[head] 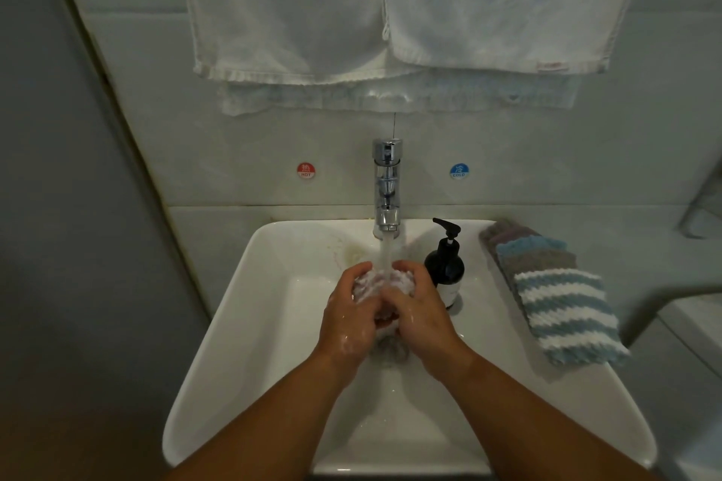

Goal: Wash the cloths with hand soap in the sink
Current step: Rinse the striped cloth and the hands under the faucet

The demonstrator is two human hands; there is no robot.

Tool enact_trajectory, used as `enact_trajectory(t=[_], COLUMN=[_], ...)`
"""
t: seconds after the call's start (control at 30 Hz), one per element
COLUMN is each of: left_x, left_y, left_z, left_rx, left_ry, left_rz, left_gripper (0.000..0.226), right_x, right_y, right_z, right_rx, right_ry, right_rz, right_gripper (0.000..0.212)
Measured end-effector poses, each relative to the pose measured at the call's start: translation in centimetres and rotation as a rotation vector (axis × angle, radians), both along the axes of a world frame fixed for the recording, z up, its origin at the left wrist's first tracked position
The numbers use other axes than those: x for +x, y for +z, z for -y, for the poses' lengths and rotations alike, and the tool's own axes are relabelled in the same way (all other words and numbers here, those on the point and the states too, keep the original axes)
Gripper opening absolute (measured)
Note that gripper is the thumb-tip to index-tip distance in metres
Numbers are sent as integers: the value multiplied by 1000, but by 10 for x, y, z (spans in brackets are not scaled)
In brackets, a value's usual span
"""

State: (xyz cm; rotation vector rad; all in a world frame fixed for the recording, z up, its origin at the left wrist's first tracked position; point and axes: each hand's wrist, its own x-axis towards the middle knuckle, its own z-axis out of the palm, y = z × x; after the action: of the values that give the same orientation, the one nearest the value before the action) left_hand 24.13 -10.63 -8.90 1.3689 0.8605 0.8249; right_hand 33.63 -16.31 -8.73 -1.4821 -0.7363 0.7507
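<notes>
Over the white sink (242, 324), the left hand (345, 314) and right hand (420, 310) gripped a bunched wet cloth (377, 283) between curled fingers, under the running tap (386, 187). Wall stickers read HOT (306, 170) and COLD (458, 170). A black soap pump bottle (445, 266) stood just right, beside stacked striped cloths (558, 297).

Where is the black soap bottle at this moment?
In the head view, the black soap bottle stands on the sink, just right of the tap, between the right hand and the folded cloths.
</notes>
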Motion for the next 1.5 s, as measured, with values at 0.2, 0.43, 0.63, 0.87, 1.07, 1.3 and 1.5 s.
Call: enact_trajectory(t=[0.2, 0.43, 0.63, 0.87, 1.07, 1.3, 1.5], left_x=[-1, -1, 8, 10, -8, -17, -5], left_y=[-3, -3, 9, 26, 28, 54, 130], left_z=[-4, -4, 10, 8, 9, 23, 8], left_rx=[-1, 75, 191, 197, 88, 165, 334], left_ry=[-19, 26, 16, 24, -39, 0, 16], left_rz=[-2, -83, -134, -155, -85, -72, 86], left_gripper=[47, 40, 33, 19, 13, 18, 17], right_x=[3, -4, -7, -2, -10, -17, -9], right_y=[2, 7, 13, 26, 29, 55, 135], right_z=[1, 6, 1, -3, 8, 24, 13], right_rx=[6, 82, 49, -55, -39, -47, 249], right_ry=[13, 39, -61, -56, 67, -26, -41], right_rz=[-19, -36, 105, 216, -35, 211, 377], right_gripper=[55, 44, 20, 20, 13, 7, 31])
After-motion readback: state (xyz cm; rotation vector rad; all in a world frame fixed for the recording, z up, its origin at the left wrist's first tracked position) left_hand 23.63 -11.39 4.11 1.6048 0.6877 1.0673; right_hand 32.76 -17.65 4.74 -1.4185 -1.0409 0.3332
